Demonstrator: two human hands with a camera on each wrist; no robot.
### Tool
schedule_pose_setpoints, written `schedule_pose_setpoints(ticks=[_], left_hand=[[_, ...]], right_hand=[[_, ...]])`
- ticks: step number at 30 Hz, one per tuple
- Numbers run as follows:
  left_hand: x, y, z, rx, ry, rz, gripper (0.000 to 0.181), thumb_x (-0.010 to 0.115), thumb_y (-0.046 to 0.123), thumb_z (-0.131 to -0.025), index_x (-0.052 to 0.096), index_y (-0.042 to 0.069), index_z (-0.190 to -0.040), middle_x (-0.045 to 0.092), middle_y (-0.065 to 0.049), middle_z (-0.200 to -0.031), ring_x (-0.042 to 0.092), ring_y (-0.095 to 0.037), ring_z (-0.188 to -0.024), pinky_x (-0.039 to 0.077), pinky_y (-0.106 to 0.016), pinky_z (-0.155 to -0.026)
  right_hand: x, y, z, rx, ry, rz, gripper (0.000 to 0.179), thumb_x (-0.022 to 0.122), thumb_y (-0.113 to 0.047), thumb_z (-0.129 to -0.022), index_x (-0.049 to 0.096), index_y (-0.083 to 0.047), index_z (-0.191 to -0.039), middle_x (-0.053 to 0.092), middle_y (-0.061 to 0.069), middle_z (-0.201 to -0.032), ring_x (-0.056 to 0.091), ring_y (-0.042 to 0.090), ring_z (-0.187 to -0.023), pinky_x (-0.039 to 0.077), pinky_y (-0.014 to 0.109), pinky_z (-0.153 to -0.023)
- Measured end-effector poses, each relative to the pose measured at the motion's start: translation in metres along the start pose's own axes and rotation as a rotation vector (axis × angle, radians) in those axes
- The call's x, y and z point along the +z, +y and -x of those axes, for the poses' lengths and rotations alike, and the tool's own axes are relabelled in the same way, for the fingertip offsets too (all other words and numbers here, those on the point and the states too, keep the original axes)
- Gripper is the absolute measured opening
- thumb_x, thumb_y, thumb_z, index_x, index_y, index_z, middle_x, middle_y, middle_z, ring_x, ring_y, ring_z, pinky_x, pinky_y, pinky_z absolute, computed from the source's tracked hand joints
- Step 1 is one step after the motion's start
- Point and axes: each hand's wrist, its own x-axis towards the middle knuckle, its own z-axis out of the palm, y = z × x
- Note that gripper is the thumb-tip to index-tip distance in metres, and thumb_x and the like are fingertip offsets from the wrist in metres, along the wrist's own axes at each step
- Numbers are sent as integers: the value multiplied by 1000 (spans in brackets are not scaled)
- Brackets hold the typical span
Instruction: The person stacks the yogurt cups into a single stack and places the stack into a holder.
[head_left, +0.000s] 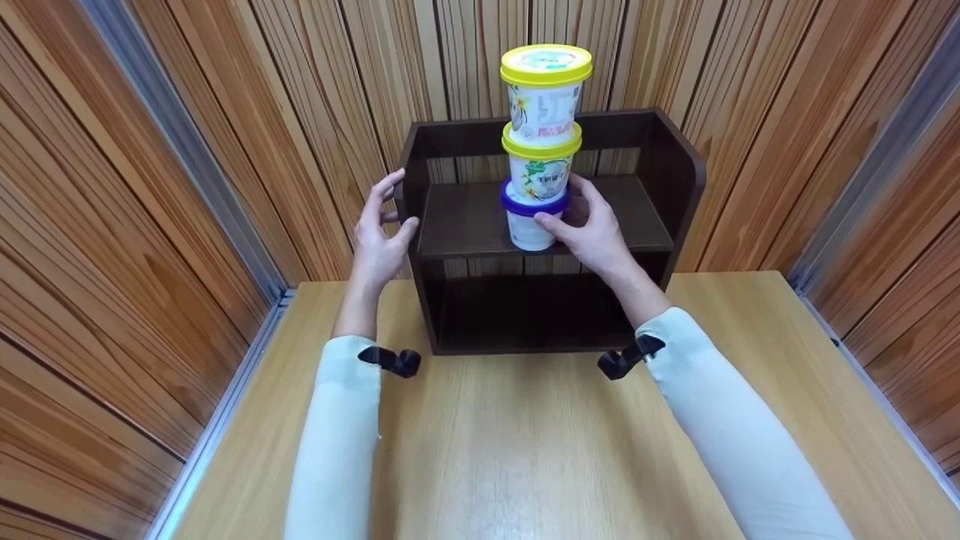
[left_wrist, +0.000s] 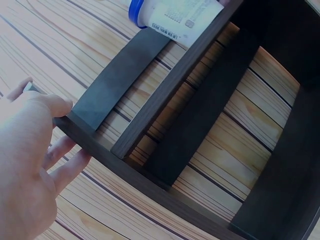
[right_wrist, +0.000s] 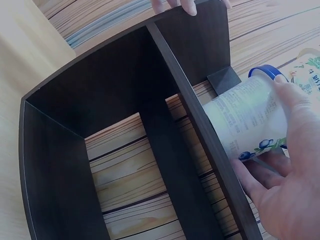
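Three paper tubs stand stacked on the upper board of a dark brown shelf (head_left: 555,304). At the bottom is a tub with a blue lid (head_left: 531,231). Above it come a smaller-looking yellow-lidded tub (head_left: 538,176) and another yellow-lidded tub (head_left: 544,112) on top. My right hand (head_left: 600,234) holds the blue-lidded tub from its right side, thumb in front, the other fingers around the far side and partly hidden. My left hand (head_left: 381,244) grips the shelf's left side panel at its front edge, the thumb on one side and fingers on the other.
The shelf stands on a light wooden table (head_left: 517,442) against a wood-plank wall (head_left: 337,90). Metal strips (head_left: 217,450) run along the table's sides. A black wrist mount (head_left: 394,361) sits on each sleeve.
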Motion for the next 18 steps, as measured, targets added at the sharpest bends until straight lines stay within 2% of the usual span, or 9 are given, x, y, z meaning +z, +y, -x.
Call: schedule_pose_setpoints(ticks=[8,18], left_hand=[[1,-2,1,24,6,-7,69,70,-7,-101,53,14,-164,50,-8,-177,50,-32,-156,49,-48,-122],[3,-1,0,27,9,-11,68,70,-7,-100,54,15,-163,52,-8,-175,49,-30,-157,49,-47,-122]], right_hand=[[2,0,-1,5,22,0,82,81,-17,-105,36,-4,-172,59,26,-164,63,39,-150,53,50,-124],[1,0,0,2,49,46,80,80,-19,-106,37,-1,-171,60,26,-163,63,40,-150,51,50,-126]])
